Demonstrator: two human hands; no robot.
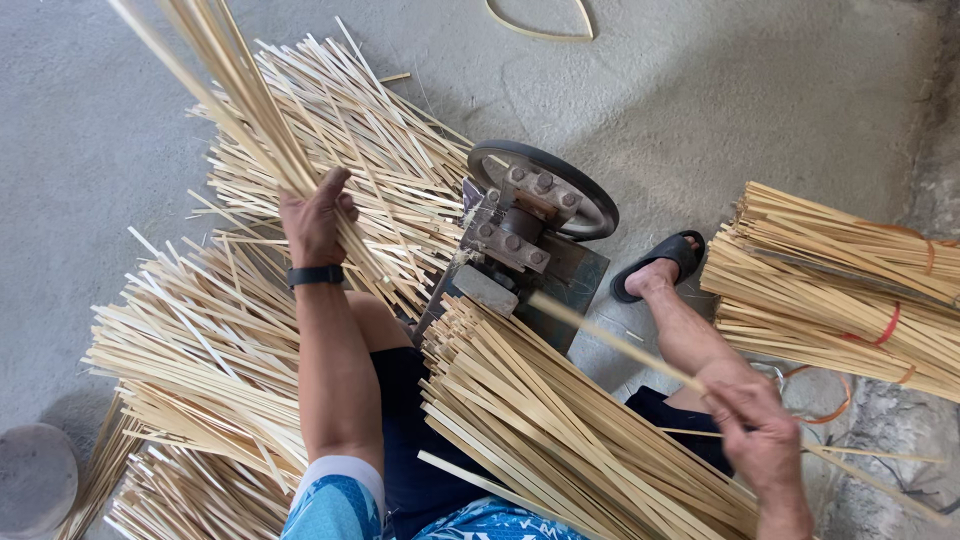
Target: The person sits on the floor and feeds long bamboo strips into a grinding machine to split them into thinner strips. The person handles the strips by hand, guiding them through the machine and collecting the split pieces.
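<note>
Head view: hands spread wide, one strip in play, looking straight down over the lap.
Right hand [760, 425]: clenched on a single long pale bamboo strip [610, 340], pinching it near its lower end at the right of the frame.
Strip axis: runs on a diagonal, from the right hand up and leftward to the small grey metal splitting machine with a black wheel [530, 225]; its far tip lies at or just beside the machine's block, and I cannot tell whether it touches.
Left hand [315, 215]: raised and closed around a thick sheaf of thin pale bamboo slivers [225, 90], which fans up and leftward out of the top of the frame.
Nearer hand: the right one has the strip; the left is well apart from it, on the far side of the machine.
Machine position: between the two hands, ahead of the knees, standing on the grey concrete floor [760, 110].
Lap stack: slanted pile of wider flat bamboo strips [560, 430] lies across the dark shorts, just beside the right hand, its long axis roughly parallel to the held strip.
Left side: loose heap of thin split slivers [200, 350] spreads over the floor under the left forearm.
Far right: tied bundle of bamboo strips with red bands [840, 290] lies near the foot in a black sandal [660, 265].
</note>
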